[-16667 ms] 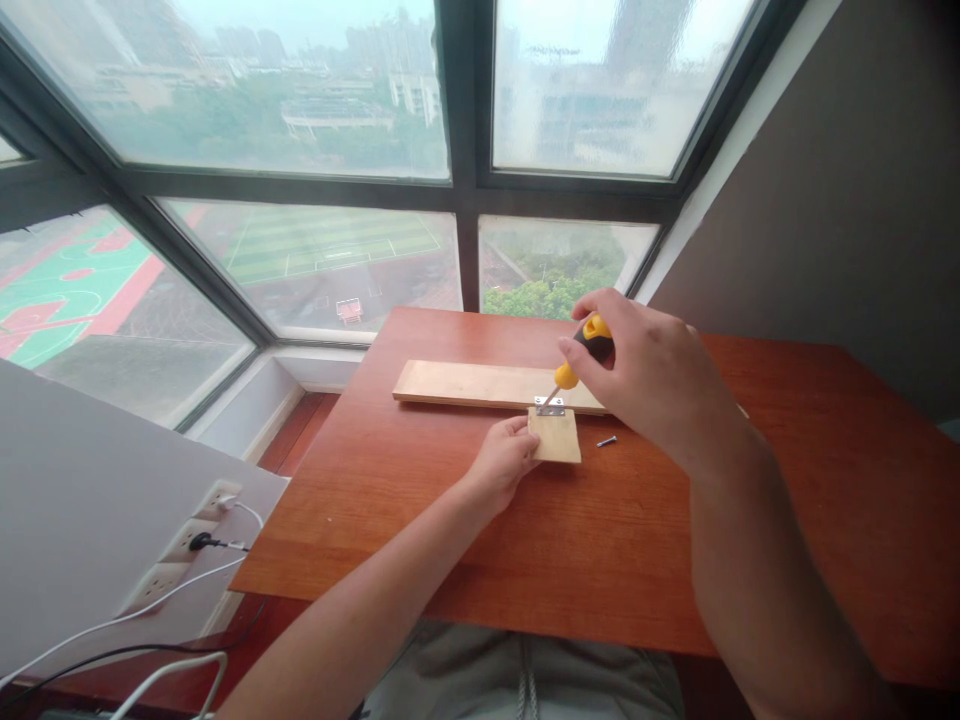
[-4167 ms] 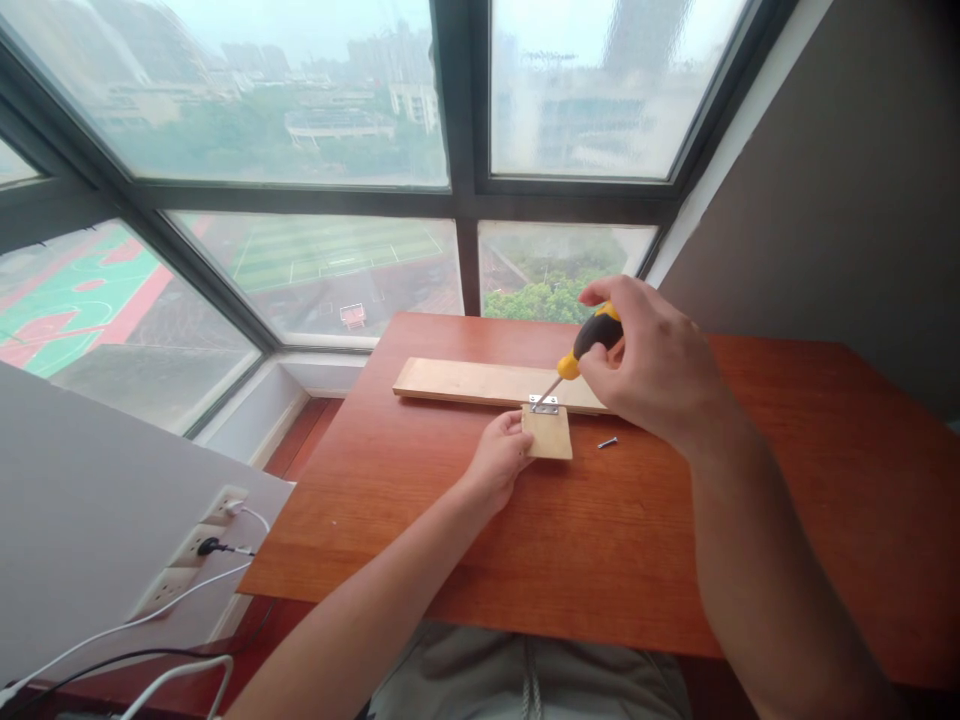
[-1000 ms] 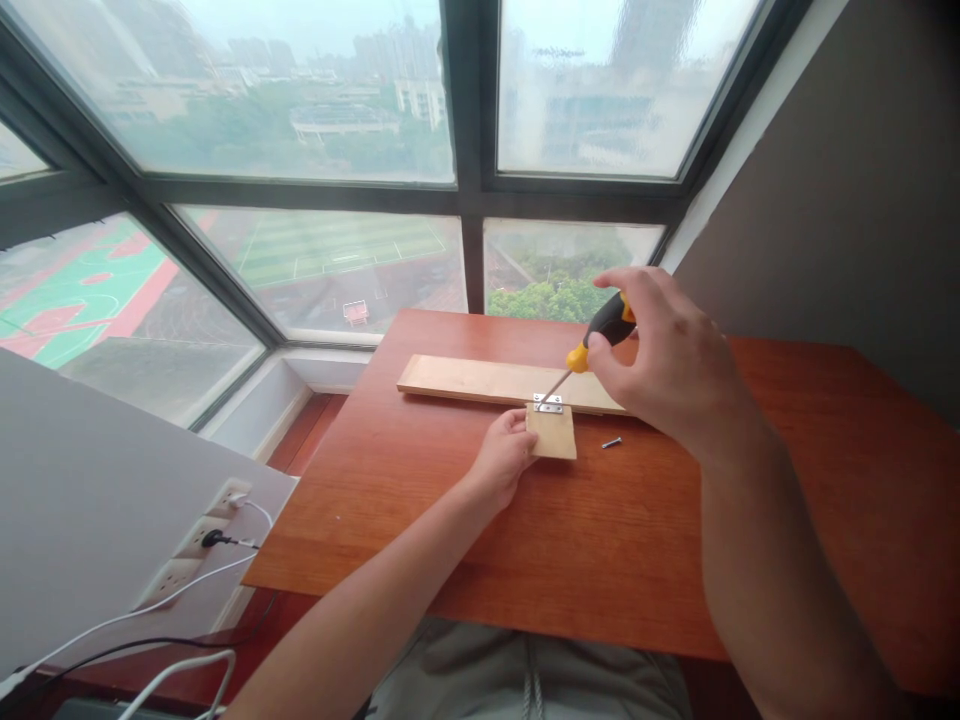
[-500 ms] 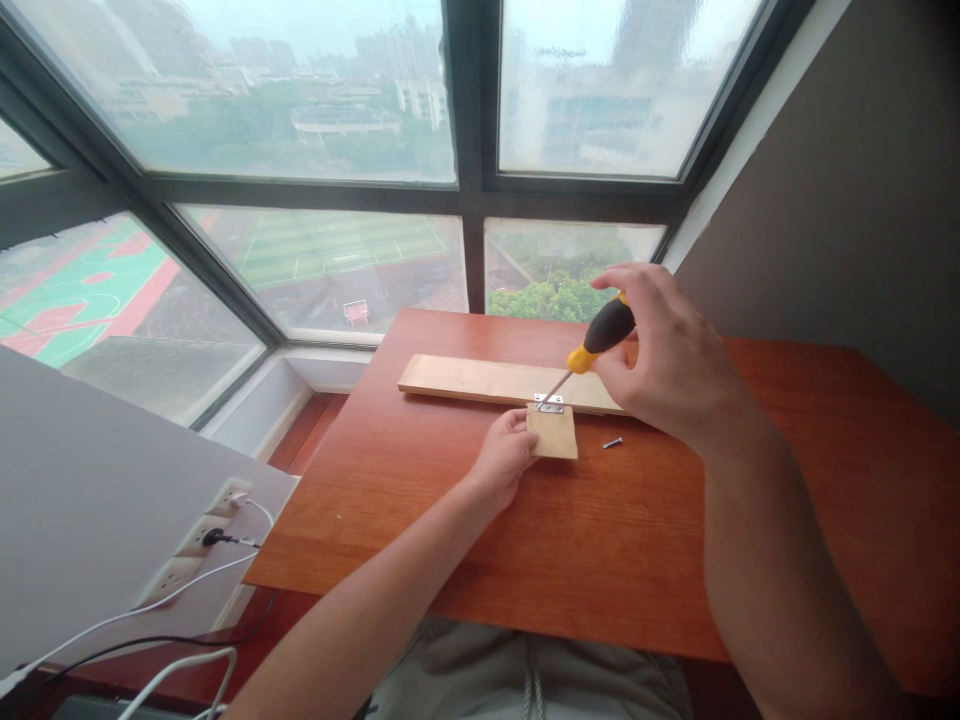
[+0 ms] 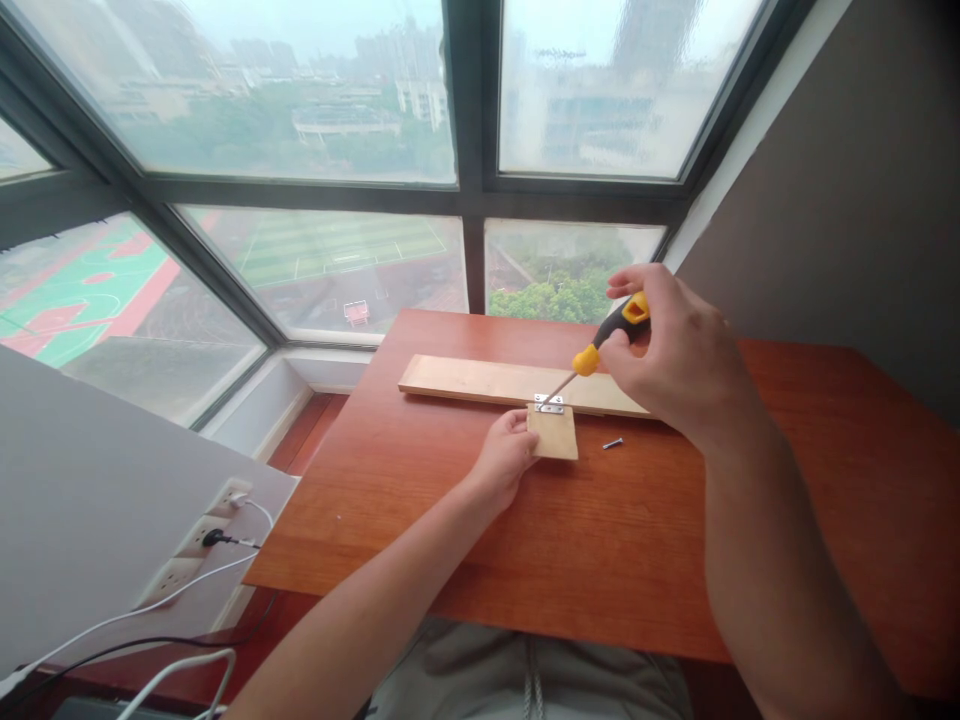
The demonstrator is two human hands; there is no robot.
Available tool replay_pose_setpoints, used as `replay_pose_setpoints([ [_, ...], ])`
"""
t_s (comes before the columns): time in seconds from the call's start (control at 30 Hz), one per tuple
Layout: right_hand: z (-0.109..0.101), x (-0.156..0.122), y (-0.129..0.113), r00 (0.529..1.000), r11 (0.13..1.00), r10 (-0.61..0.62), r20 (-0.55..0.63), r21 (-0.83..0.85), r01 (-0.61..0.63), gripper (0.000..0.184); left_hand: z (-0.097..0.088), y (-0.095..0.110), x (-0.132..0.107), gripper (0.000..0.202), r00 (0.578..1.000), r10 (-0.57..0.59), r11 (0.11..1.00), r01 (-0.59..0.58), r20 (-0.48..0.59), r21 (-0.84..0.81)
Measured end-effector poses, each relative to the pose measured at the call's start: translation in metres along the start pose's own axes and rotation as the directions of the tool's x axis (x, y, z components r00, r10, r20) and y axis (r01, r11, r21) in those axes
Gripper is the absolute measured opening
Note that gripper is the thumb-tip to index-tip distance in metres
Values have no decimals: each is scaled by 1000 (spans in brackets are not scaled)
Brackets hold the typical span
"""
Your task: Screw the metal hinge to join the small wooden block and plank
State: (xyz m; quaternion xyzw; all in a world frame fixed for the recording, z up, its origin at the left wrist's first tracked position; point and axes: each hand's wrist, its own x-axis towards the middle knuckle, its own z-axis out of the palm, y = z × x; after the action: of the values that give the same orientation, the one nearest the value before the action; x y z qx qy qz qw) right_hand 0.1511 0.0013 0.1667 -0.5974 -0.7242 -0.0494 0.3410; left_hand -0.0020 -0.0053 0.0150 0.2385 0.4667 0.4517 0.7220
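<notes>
My right hand is closed round the handle of a black and yellow screwdriver, which slants down to the left. Its tip meets a small metal hinge. One leaf of the hinge lies on a small square wooden block, the other against a long wooden board behind it. Gripping the block by its left edge is my left hand, thumb on top and some fingers hidden underneath. A loose screw lies on the table just right of the block.
The reddish-brown wooden table ends at the left above wall sockets with plugged-in cables. Large windows rise behind the table's far edge. A grey wall stands at the right.
My right hand has shifted slightly right, and the screwdriver handle has turned and leans lower, its tip still at the hinge. My left hand, the block, the board and the loose screw stay put.
</notes>
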Motion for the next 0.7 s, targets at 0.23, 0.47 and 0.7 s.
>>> replay_pose_setpoints([
  [0.23, 4, 0, 0, 999, 995, 9, -41, -99, -13, 46, 0, -1, 1, 38, 1000, 8, 1000, -8, -1, -3],
  [0.47, 3, 0, 3, 999, 999, -10, -44, -45, 8, 50, 0, -1, 0, 39, 1000, 2, 1000, -2, -4, 3],
  [0.7, 1, 0, -3, 1000, 996, 29, -9, -80, -30, 46, 0, 0, 0, 37, 1000, -6, 1000, 5, -4, -6],
])
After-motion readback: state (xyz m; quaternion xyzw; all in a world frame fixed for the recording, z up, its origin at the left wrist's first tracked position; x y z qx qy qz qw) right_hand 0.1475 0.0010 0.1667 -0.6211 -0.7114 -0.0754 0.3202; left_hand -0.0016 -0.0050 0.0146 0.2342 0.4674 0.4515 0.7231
